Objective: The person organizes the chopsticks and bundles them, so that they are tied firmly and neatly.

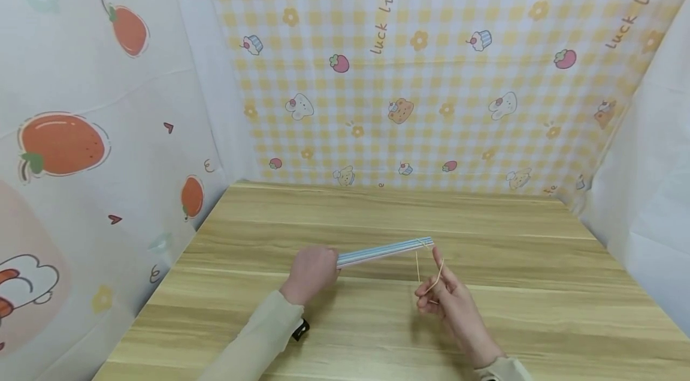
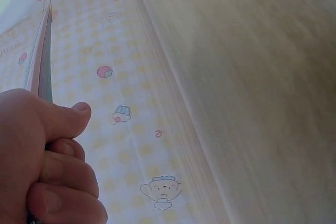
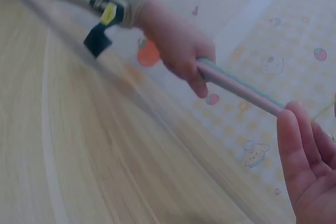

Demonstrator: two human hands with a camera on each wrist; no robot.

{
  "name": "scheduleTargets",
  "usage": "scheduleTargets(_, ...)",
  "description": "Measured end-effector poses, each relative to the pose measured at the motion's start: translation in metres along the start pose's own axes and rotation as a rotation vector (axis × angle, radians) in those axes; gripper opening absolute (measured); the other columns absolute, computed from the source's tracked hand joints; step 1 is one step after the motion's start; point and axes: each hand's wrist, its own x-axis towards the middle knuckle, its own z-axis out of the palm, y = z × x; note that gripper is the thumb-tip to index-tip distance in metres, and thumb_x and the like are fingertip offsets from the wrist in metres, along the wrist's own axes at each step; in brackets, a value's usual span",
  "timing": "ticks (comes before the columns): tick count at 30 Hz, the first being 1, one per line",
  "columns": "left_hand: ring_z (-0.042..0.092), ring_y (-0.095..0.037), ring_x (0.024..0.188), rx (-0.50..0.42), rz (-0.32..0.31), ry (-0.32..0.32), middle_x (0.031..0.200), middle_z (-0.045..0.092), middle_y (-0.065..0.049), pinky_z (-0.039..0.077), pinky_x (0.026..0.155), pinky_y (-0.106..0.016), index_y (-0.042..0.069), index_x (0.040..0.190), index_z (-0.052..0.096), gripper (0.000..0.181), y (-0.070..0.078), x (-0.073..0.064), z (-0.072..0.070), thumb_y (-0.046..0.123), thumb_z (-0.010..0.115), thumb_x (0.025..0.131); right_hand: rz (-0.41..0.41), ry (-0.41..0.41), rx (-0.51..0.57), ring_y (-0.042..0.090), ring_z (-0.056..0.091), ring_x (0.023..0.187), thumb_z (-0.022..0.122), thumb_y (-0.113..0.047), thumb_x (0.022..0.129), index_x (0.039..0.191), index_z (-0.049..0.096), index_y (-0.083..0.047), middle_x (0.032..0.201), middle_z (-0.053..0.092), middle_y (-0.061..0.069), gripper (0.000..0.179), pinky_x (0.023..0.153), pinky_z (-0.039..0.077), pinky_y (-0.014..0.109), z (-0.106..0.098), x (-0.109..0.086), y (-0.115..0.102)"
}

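Observation:
A flat-looking bundle of slim pastel sticks (image 1: 383, 251), striped blue, white and pink, is held above the table. My left hand (image 1: 312, 273) grips its left end; in the left wrist view the fingers of that hand (image 2: 47, 156) are curled round it. A thin yellowish rubber band (image 1: 417, 267) crosses the bundle's right end and hangs below it. My right hand (image 1: 450, 297) pinches the band between thumb and fingers, while its index finger reaches up to the bundle's tip. In the right wrist view, fingertips (image 3: 287, 121) cover that end.
The wood-grain table (image 1: 269, 213) lies beneath both hands. A yellow checked cloth (image 1: 431, 81) hangs behind it, and a white cloth with fruit prints (image 1: 162, 87) hangs at the left. A black strap piece (image 1: 300, 329) shows at the left sleeve.

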Motion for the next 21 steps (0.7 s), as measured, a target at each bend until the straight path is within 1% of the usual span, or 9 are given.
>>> scheduleTargets(1,0.02,-0.004,0.042,0.004,0.001,0.009,0.047,0.04,0.007,0.019,0.034,-0.017,0.011,0.065,0.063,0.019,0.0,0.0,0.0,0.021,0.074,0.078,0.014,0.018,0.042,0.004,0.062,0.071,0.037,-0.017,0.104,0.153,0.005,-0.011,0.084,0.065,-0.005,0.059,0.068,0.054,0.02,0.0,0.001,0.0)
scheduleTargets(3,0.02,-0.004,0.042,0.015,0.005,0.024,0.047,0.041,0.006,0.02,0.034,-0.018,0.011,0.066,0.063,0.019,0.001,0.0,0.0,0.021,0.074,0.077,0.031,0.042,0.133,0.003,0.063,0.072,0.036,-0.018,0.104,0.147,0.029,-0.005,0.085,0.066,-0.005,0.045,0.069,0.054,0.019,-0.001,0.003,-0.002)
scheduleTargets(5,0.02,-0.004,0.043,0.023,0.012,0.029,0.047,0.041,0.007,0.021,0.034,-0.018,0.011,0.065,0.062,0.019,0.002,-0.001,-0.001,0.021,0.074,0.077,0.041,0.056,0.205,0.003,0.063,0.072,0.037,-0.019,0.104,0.13,0.051,-0.006,0.086,0.067,-0.004,0.032,0.069,0.053,0.017,-0.003,0.006,-0.004)
scheduleTargets(7,0.02,-0.004,0.043,0.027,0.025,0.031,0.047,0.04,0.007,0.021,0.034,-0.018,0.012,0.064,0.06,0.021,0.002,-0.001,-0.002,0.022,0.075,0.075,0.053,0.063,0.264,0.004,0.064,0.072,0.038,-0.019,0.104,0.11,0.062,-0.01,0.086,0.067,-0.002,0.026,0.069,0.053,0.016,-0.008,0.008,-0.007)
scheduleTargets(8,0.02,-0.004,0.043,0.031,0.035,0.034,0.047,0.04,0.007,0.021,0.034,-0.018,0.013,0.062,0.059,0.023,0.002,-0.002,-0.004,0.023,0.075,0.075,0.053,0.053,0.284,0.004,0.064,0.073,0.037,-0.019,0.104,0.106,0.063,-0.009,0.086,0.067,-0.002,0.029,0.07,0.053,0.016,-0.011,0.008,-0.009)
scheduleTargets(12,0.018,-0.004,0.045,0.06,0.079,0.06,0.047,0.035,0.009,0.02,0.034,-0.019,0.018,0.056,0.048,0.033,0.003,-0.001,-0.007,0.025,0.075,0.073,0.063,0.026,0.328,0.004,0.063,0.072,0.034,-0.025,0.104,0.099,0.063,-0.01,0.083,0.068,-0.001,0.032,0.069,0.053,0.016,-0.024,0.01,-0.016)
scheduleTargets(14,0.017,-0.004,0.045,0.073,0.101,0.079,0.047,0.033,0.01,0.019,0.035,-0.019,0.02,0.055,0.044,0.035,0.004,-0.001,-0.008,0.024,0.074,0.074,0.065,0.021,0.315,0.004,0.063,0.071,0.034,-0.028,0.104,0.094,0.062,-0.011,0.083,0.068,-0.001,0.034,0.069,0.053,0.017,-0.029,0.011,-0.02)
scheduleTargets(17,0.016,-0.004,0.046,0.076,0.124,0.107,0.048,0.031,0.01,0.017,0.035,-0.018,0.02,0.055,0.041,0.036,0.004,0.0,-0.008,0.02,0.072,0.073,0.068,0.014,0.235,0.004,0.062,0.07,0.034,-0.029,0.104,0.091,0.061,-0.013,0.082,0.068,-0.003,0.034,0.067,0.053,0.017,-0.033,0.014,-0.024)
scheduleTargets(21,0.015,-0.003,0.046,0.088,0.147,0.137,0.047,0.03,0.01,0.016,0.036,-0.018,0.02,0.055,0.041,0.035,0.003,-0.001,-0.01,0.018,0.072,0.072,0.087,0.018,0.083,0.002,0.06,0.066,0.039,-0.026,0.103,0.094,0.063,-0.011,0.078,0.065,-0.004,0.03,0.064,0.053,0.018,-0.033,0.018,-0.03)
